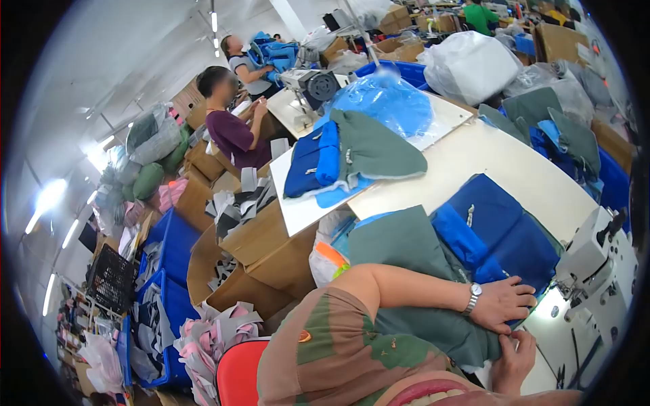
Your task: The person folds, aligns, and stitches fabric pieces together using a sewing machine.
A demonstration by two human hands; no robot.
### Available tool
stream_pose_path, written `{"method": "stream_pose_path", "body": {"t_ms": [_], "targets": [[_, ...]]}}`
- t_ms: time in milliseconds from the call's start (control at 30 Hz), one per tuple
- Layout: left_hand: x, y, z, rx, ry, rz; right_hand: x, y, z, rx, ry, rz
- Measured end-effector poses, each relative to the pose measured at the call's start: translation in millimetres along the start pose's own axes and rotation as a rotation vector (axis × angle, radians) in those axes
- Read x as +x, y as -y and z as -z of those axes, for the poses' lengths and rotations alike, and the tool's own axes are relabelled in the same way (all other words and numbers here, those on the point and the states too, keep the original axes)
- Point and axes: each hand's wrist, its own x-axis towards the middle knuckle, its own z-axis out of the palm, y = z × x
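In the head view, a sewn fabric piece of blue (501,216) and grey-green cloth (399,240) lies across the white table and hangs toward me. My left hand (500,304), with a metal watch at the wrist, rests on it with fingers stretched out flat. Just below, my right hand (514,358) has bent fingers at the edge of the green cloth and appears to grip it. Both hands are close together, beside the sewing machine (586,260), whose lamp lights the table near the fingertips. Part of the cloth is hidden under my left forearm.
A similar blue and green piece (379,149) lies farther up the table, near blue plastic wrap (386,101) and another sewing machine (311,88). Cardboard boxes (264,237) and blue bins (169,243) hold fabric scraps at left. Another person (237,132) sits working beyond.
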Motion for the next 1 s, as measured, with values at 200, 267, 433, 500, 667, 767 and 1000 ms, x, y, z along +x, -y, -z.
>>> {"method": "stream_pose_path", "body": {"t_ms": [200, 267, 433, 500, 667, 767, 1000], "targets": [[0.7, -4.9, 6.3, -0.072, 0.059, 0.058, -1.5, -9.1, 0.6, 0.075, 0.039, 0.001], [0.1, -5.1, 5.4, -0.105, 0.079, 0.075, -2.7, -12.2, 0.8, 0.08, 0.047, 0.003], [1.8, -7.1, 11.6, -0.125, 0.105, 0.094, -2.5, -15.2, 6.6, 0.117, 0.081, 0.038], [3.3, -9.5, 13.6, -0.135, 0.112, 0.089, 1.4, -9.6, 8.5, 0.117, 0.09, 0.008], [2.2, -8.7, 14.3, -0.116, 0.124, 0.108, 4.3, -1.6, 11.7, 0.095, 0.065, -0.003], [1.7, -8.7, 14.6, -0.108, 0.124, 0.104, 4.6, -0.4, 13.6, 0.095, 0.093, -0.004], [1.0, -8.5, 14.2, -0.083, 0.102, 0.09, 1.0, -4.8, 14.8, 0.09, 0.083, 0.077]]}}
